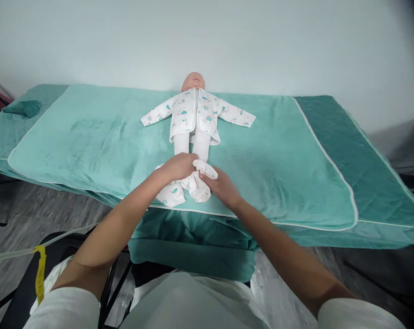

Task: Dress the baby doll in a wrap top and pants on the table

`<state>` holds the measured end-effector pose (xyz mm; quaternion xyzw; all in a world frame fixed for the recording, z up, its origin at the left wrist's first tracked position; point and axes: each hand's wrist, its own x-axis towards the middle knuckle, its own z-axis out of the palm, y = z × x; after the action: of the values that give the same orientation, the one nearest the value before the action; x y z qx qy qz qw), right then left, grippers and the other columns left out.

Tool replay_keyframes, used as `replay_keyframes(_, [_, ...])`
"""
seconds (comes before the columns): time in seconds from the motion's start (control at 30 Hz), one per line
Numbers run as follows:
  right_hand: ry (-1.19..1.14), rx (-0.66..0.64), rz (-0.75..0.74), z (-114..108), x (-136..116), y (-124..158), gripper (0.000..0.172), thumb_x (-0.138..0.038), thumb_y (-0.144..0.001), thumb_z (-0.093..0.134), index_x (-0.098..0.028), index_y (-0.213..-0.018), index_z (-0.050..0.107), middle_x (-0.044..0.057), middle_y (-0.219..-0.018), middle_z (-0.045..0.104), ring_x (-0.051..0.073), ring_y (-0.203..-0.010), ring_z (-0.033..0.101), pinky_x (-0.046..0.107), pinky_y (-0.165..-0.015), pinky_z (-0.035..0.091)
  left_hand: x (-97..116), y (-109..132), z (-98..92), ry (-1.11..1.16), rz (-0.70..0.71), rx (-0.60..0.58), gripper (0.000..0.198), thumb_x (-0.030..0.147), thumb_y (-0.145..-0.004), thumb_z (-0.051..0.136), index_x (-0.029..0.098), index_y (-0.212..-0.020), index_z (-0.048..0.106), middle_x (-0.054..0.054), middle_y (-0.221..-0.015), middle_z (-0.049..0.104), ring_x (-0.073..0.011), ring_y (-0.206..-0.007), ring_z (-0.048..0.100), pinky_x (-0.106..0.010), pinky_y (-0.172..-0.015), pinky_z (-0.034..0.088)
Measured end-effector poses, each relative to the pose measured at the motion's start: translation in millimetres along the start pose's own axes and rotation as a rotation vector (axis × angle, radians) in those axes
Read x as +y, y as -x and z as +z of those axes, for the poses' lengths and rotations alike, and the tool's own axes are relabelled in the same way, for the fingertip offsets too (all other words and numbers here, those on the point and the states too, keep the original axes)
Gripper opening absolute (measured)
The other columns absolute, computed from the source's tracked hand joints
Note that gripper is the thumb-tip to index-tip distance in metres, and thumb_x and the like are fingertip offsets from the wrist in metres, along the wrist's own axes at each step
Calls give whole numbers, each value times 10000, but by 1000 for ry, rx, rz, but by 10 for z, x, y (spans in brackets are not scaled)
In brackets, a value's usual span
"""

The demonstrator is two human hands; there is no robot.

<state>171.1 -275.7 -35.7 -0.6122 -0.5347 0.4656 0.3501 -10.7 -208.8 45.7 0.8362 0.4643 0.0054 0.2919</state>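
Note:
A baby doll (194, 81) lies on its back, head toward the wall, in a white printed jacket (183, 112) with sleeves spread wide. Its white legs (201, 145) point toward me. Around the lower legs bunch white printed baby pants (172, 194). My left hand (183, 165) is closed on the gathered cloth at the doll's left-in-view leg. My right hand (220, 185) pinches the bunched fabric on the other side, thumb on top. The doll's feet are hidden in the cloth, and my left fingertips are partly out of sight.
A light green blanket (278, 173) with white piping covers the bed, over a darker green cover (358, 160). A white wall (227, 41) stands directly behind. At lower left are a black chair (25, 283) and a pale tube with a yellow tag (39, 274).

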Motion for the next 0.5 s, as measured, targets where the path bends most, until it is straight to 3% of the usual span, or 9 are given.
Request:
replay_keyframes(0.13, [145, -52, -17, -108, 10, -4, 358, -437, -815, 715, -202, -1084, 704, 103, -1155, 783, 341, -1086, 696, 470, -938, 526, -67, -16, 50, 92, 17, 25, 114, 216, -906, 546, 203, -936, 655, -91, -1048, 760, -242, -947, 700, -317, -748, 453])
replay_keyframes(0.27, [134, 2, -48, -117, 92, -9, 362, -453, -837, 671, -208, -1102, 701, 100, -1142, 787, 340, -1085, 693, 485, -958, 523, -89, -7, 63, 194, 7, 93, 104, 148, -855, 546, 206, -871, 630, -71, -1023, 753, -227, -920, 681, -309, -728, 450])
replay_keyframes(0.4, [-9, 82, -78, -56, 176, -8, 418, -503, -852, 666, -210, -1147, 708, 90, -1150, 785, 311, -1068, 691, 466, -976, 524, -25, 49, 9, 316, -28, 123, 56, 152, -828, 584, 205, -813, 588, -36, -900, 709, -201, -837, 638, -299, -705, 441])
replay_keyframes(0.5, [-275, 92, -80, -19, 190, -15, 477, -527, -845, 689, -195, -1188, 704, 88, -1177, 778, 279, -1042, 698, 411, -929, 543, 2, 109, -60, 474, -8, 83, 79, 255, -822, 669, 200, -835, 613, -13, -882, 684, -187, -824, 620, -291, -698, 432])
